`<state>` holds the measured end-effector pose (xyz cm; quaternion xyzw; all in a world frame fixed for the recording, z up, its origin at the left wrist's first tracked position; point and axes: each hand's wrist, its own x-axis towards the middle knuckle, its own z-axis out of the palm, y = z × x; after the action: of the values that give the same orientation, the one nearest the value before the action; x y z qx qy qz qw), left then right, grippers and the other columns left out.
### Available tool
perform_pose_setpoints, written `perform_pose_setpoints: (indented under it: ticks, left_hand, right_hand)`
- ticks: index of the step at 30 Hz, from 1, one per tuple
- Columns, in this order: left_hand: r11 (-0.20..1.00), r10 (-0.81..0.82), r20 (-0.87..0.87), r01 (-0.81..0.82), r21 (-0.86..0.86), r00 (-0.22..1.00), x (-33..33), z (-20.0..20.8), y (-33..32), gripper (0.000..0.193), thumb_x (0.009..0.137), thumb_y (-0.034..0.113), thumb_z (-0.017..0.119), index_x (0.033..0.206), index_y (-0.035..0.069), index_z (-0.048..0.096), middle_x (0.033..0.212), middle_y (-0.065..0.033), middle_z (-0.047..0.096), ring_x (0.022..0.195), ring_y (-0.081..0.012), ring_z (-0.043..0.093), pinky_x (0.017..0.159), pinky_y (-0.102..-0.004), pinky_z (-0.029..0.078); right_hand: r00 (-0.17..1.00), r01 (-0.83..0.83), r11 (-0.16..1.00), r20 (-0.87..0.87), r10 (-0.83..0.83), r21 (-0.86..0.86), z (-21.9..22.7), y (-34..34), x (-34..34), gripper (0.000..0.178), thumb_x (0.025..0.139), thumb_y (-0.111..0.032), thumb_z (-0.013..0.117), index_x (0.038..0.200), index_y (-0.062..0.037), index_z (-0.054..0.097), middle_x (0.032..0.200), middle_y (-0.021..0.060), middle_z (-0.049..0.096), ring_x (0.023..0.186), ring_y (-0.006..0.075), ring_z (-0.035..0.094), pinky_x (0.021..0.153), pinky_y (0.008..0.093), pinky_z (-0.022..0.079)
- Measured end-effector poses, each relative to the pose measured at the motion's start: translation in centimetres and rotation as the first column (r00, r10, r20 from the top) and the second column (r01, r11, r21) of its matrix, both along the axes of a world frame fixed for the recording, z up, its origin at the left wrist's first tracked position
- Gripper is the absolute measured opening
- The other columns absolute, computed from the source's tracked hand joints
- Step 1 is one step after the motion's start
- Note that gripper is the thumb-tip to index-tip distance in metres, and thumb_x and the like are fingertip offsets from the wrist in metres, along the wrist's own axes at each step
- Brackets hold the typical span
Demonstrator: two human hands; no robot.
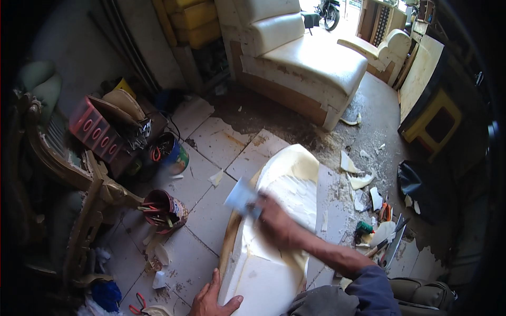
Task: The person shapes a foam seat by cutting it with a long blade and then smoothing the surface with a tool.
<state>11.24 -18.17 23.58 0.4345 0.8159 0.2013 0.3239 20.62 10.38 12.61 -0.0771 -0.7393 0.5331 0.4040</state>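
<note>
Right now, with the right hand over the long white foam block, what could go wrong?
The pale blue flat tool in the right hand, blurred here, might gouge the long white foam block, which looks uneven. A slip back could reach the bare left hand at its lower left edge. A swing left might tip the round dark-red tub standing nearby.

Sofa [316, 55] behind foam block [292, 197]
</note>
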Motion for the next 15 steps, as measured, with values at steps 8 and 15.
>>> perform_pose_setpoints:
  ticks: [8, 15]
  left_hand:
    - [1.000, -0.008, 0.008, 0.008, -0.003, 1.000, -0.2, 0.5, 0.4, 0.095, 0.089, 0.036, 0.077, 0.158, -0.008, 0.029, 0.133, -0.0380, 0.057, 0.122, -0.0509, 0.059, 0.104, -0.0469, 0.049]
    - [1.000, -0.002, 0.001, 0.002, 0.003, 1.000, 0.1, 0.9, 0.8, 0.097, 0.089, 0.036, 0.078, 0.159, -0.007, 0.027, 0.133, -0.0376, 0.057, 0.122, -0.0496, 0.060, 0.104, -0.0472, 0.049]
  right_hand:
    - [0.932, 0.088, 0.759, 0.216, -0.292, 0.645, -4.4, 2.9, 0.0, 0.056, 0.092, -0.001, 0.058, 0.147, -0.0058, 0.049, 0.145, 0.0197, 0.054, 0.140, 0.0392, 0.047, 0.120, 0.0431, 0.038]
    - [0.915, 0.165, 0.848, 0.243, -0.323, 0.503, -3.1, 1.6, -0.1, 0.046, 0.090, 0.004, 0.056, 0.134, -0.0083, 0.056, 0.137, 0.0199, 0.057, 0.136, 0.0433, 0.048, 0.116, 0.0567, 0.037]
